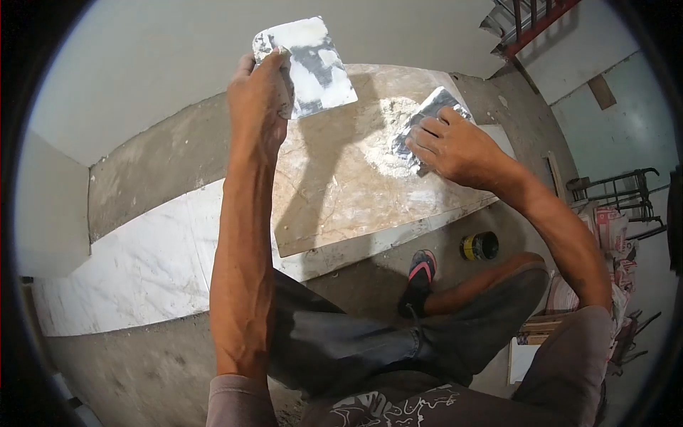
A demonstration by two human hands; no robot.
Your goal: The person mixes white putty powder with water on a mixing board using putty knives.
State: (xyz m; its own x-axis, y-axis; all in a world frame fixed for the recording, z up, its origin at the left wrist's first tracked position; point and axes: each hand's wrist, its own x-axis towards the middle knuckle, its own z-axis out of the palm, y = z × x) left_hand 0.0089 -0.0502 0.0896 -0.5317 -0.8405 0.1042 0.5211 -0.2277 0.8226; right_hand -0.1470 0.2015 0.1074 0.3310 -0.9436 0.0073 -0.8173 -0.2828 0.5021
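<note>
My left hand [255,92] is raised and closed on a flat, squarish scraper [313,60], its thumb over the near edge. White paste covers much of that blade, with grey showing through in patches. Lower and to the right, my right hand [459,149] grips a second dark scraper [435,107], also smeared with white. This one is down at a heap of white powdery material [390,160] on a brown stone-patterned board [334,206]. My right fingers partly hide its handle side.
Under the board lies a white marbled slab [142,277]. A black tub with a yellow label [479,247] stands on the floor near my sandalled foot [420,277]. Sacks [610,228] and a black metal hand truck [619,191] are at right. Red metalwork [533,32] is at upper right.
</note>
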